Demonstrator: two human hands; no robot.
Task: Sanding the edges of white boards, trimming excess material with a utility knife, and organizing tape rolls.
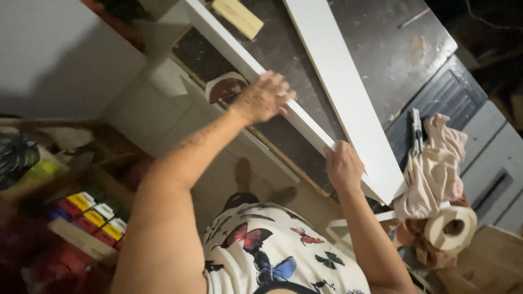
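Note:
A long narrow white board (229, 46) lies slanted across a dark, scuffed worktop (381, 49). My left hand (264, 98) rests on the middle of this board, with the fingers curled over its edge. My right hand (343, 166) grips the same board near its closer end. A wider white board (348, 92) lies beside it on the worktop, just right of my right hand. Below the hands I see my butterfly-print shirt (267, 256) and my feet on the floor.
A pale wood block (237, 16) lies at the worktop's far end. A round brown disc (226, 90) sits under my left hand. A beige cloth (436, 163) and a tape roll (449, 226) are at the right. Shelves with coloured boxes (92, 215) stand at the left.

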